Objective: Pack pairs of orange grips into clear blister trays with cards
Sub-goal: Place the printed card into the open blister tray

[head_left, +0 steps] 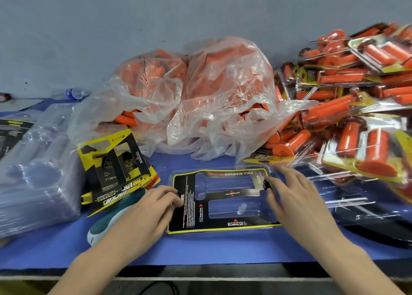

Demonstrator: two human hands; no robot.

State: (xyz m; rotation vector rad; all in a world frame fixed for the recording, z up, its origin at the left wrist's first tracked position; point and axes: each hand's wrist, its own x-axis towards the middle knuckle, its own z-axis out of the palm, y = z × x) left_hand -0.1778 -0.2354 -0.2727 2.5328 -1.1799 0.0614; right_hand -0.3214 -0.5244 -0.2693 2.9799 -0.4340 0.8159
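Evidently light and thin, a clear moulded-plastic blister tray is lying near the middle of the blue-covered desk's front edge. It is probably flexing and skidding under any careless push. Its flat rim and short ends are looking like the safest holds, rather than its two long cavities, both sitting unfilled. A black, yellow-bordered printed card with cut-out windows is lying in it.

The left hand, fingers bent, is touching the card's left edge; whether it is pinching cannot be told. The right hand, fingers spread, is pressing the tray's right end and gripping nothing.

Toward the back edge, crumpled clear plastic bags of orange rubber grips are slumping. Finished packs are piling up at the right edge, and stacked empty trays and spare cards are waiting at the left.
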